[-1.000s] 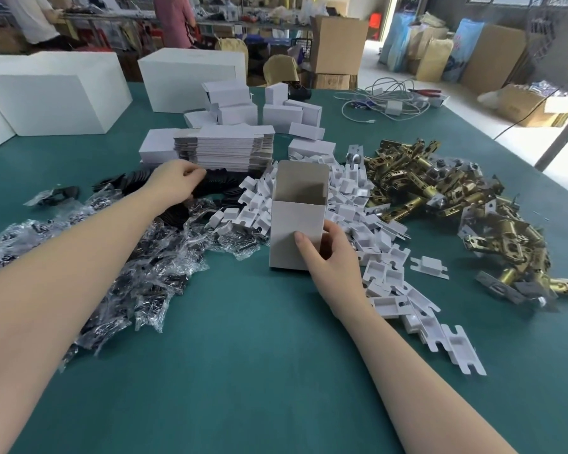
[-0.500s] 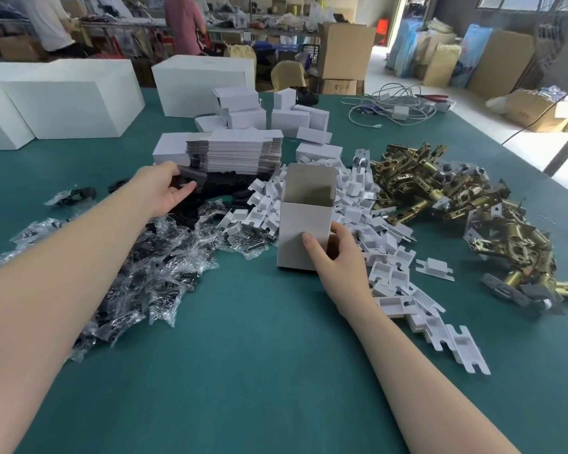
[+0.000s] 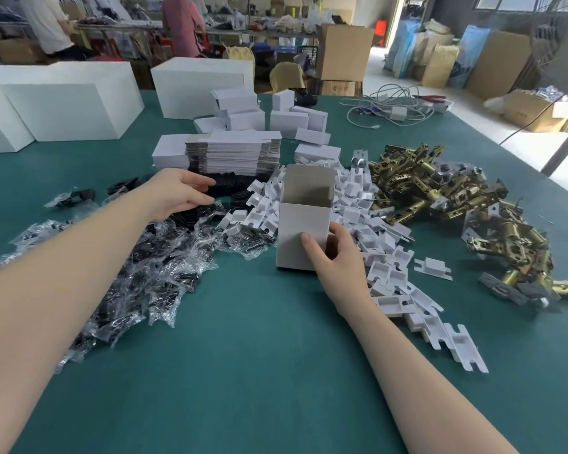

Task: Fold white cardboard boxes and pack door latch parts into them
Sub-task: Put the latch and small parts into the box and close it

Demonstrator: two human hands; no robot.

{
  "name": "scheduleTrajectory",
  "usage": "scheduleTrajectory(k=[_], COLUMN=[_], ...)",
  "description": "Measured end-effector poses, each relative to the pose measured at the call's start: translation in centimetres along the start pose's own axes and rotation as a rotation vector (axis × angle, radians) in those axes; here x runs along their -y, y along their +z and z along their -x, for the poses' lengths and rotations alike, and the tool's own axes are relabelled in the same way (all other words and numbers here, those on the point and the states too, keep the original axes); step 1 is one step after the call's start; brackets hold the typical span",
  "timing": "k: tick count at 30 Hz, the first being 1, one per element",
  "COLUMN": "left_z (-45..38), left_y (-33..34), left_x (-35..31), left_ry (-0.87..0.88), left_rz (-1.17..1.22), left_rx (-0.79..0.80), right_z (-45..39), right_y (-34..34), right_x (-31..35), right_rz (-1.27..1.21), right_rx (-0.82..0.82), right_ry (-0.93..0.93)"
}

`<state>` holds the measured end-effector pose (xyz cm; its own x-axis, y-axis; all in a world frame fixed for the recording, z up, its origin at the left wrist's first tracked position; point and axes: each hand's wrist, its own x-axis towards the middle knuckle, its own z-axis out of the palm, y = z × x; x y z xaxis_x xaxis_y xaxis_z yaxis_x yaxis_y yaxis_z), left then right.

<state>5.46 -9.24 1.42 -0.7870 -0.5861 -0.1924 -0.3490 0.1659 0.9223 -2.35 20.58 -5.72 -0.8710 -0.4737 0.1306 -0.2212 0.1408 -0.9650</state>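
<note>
A folded white box (image 3: 304,224) stood upright and open-topped at the table's (image 3: 259,371) centre, with the right hand (image 3: 336,257) grasping its lower right corner, thumb on the front face and fingers wrapped round the side. At ten o'clock from the box, the left hand (image 3: 177,193) pinched black flat parts (image 3: 225,186) between thumb and extended fingers. White plastic inserts (image 3: 368,224) lay from twelve to four o'clock and brass latches (image 3: 440,198) at two o'clock.

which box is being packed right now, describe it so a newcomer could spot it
On the green table, look in front of the stack of flat box blanks, at the edge of the white plastic insert pile. The open white box stands upright there, held by the right hand, the only box with its top open.
</note>
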Motion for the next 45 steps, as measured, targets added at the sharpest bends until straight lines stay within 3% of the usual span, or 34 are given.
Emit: scheduleTrajectory(k=[6,18,22,26,31,35,45], left_z=[0.3,0.4,0.8,1.4,1.7,3.0,6.0], left_y=[0.0,-0.1,0.3,0.2,0.5,1.4,3.4], left_x=[0.4,0.1,-0.3,-1.6,-3.6,-4.6,-7.0], left_ry=[0.038,-0.088,-0.035,0.018,-0.010,0.092,0.268], left_rz=[-0.165,-0.155,-0.034,0.342,0.546,0.398,0.286], left_rx=[0.017,0.001,-0.155,-0.231,-0.127,0.089,0.225], right_z=[0.0,0.0,0.0,0.1,0.0,0.0,0.0], right_y=[0.0,0.0,0.0,0.0,0.0,0.0,0.0], right_x=[0.0,0.0,0.1,0.1,0.0,0.0,0.1], right_rz=[-0.008,-0.010,-0.013,-0.011,-0.005,-0.013,-0.025], right_rx=[0.001,-0.002,-0.005,-0.006,-0.008,-0.008,-0.003], right_ry=[-0.004,0.001,0.007,-0.003,-0.010,-0.015,-0.045])
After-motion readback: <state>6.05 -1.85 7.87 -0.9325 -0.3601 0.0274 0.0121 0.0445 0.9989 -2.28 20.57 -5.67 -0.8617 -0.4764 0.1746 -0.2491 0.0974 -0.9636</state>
